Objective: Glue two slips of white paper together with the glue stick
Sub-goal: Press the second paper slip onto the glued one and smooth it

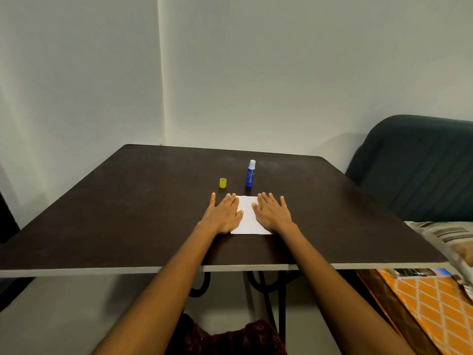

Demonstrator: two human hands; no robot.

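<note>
White paper (248,216) lies flat on the dark table (128,213), near its front middle. My left hand (224,213) rests palm down on the paper's left edge, fingers spread. My right hand (273,212) lies flat on its right edge the same way. I cannot tell whether one slip or two lie there. Just behind the paper stands a blue glue stick (250,174), upright and uncapped, its white glue tip showing. Its yellow cap (223,182) stands alone to the left of it.
A dark green sofa (414,170) stands to the right of the table, with a striped cushion (445,234) by the table's right corner. An orange patterned cloth (432,303) lies lower right. The wall is close behind the table's far edge.
</note>
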